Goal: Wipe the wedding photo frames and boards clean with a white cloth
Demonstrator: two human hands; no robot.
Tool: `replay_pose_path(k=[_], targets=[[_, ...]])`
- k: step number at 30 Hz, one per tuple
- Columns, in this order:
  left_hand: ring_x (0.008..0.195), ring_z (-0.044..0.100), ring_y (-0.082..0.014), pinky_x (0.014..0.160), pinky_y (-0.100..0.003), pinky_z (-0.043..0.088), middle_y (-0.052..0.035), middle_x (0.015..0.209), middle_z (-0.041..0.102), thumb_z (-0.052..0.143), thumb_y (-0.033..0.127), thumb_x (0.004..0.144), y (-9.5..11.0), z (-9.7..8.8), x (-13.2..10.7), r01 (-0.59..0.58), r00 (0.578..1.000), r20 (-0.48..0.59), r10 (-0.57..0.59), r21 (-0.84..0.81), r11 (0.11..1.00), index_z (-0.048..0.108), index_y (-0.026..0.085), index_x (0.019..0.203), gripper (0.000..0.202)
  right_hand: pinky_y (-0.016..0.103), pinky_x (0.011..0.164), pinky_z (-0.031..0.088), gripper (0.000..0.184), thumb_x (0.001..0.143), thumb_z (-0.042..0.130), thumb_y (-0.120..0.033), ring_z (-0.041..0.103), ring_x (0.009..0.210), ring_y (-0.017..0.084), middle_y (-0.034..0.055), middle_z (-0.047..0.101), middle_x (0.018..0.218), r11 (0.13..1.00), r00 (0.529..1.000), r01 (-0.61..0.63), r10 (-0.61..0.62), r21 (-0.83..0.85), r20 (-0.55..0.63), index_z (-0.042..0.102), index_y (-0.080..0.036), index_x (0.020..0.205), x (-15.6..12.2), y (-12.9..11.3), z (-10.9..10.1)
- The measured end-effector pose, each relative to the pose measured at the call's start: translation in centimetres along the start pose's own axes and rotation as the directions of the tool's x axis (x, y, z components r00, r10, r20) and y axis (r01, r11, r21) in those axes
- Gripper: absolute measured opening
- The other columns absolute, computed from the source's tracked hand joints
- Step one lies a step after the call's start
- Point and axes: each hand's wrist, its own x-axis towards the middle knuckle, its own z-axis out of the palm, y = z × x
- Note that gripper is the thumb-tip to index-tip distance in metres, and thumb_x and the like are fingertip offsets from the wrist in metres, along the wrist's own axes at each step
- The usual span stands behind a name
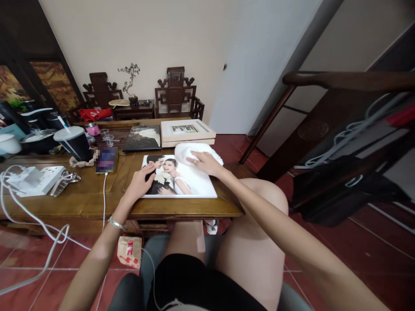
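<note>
A large photo print [191, 183] of a couple in wedding clothes lies flat on the wooden table [90, 203] in front of me. My left hand [140, 182] rests flat on the print's left edge, fingers spread. My right hand [205, 163] presses down on a white cloth [188, 152] at the print's top right corner, its fingers curled onto the cloth.
Behind the print lie a dark photo album [142, 138] and a white framed picture [186, 131]. To the left are a phone [106, 160] on a cable, a black cup [74, 141], a white power strip [35, 180] and cords. A dark wooden stair rail [340, 80] stands at right.
</note>
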Motion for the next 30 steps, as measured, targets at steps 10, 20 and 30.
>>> replay_pose_path(k=[10,20,30], targets=[[0.129,0.051,-0.0252,0.114,-0.039,0.035,-0.0073,0.135,0.057,0.055,0.031,0.084,-0.3,-0.9,0.3,0.009,0.999,0.043,-0.009,0.004,1.0,0.066,0.016,0.122,0.042,0.049,0.113,0.023,0.019,0.083,0.04,-0.01,0.053,0.123,0.028,0.0099,0.068,0.102,0.941,0.93,0.337,-0.336,0.022,0.149,0.054,-0.022,0.086,-10.7,-7.5,-2.2],[0.132,0.049,-0.0242,0.115,-0.041,0.034,-0.0102,0.138,0.054,0.053,0.035,0.087,-1.1,0.0,0.1,-0.03,0.999,-0.02,0.029,-0.051,0.998,0.065,0.014,0.124,0.044,0.037,0.085,0.043,0.014,0.09,0.039,-0.021,0.062,0.074,0.026,0.0047,0.061,0.069,0.993,0.993,0.121,-0.121,-0.008,0.013,0.05,-0.021,0.08,-0.7,-3.4,-1.0],[0.134,0.047,-0.0222,0.116,-0.038,0.032,-0.0116,0.139,0.053,0.05,0.031,0.087,-1.0,0.3,0.4,-0.002,1.0,-0.015,0.002,-0.003,1.0,0.064,0.012,0.124,0.045,0.052,0.108,0.027,0.019,0.089,0.042,-0.016,0.048,0.129,0.03,0.0102,0.069,0.105,0.955,0.954,0.291,-0.285,-0.057,0.095,0.059,-0.02,0.096,-6.2,-4.9,0.1]])
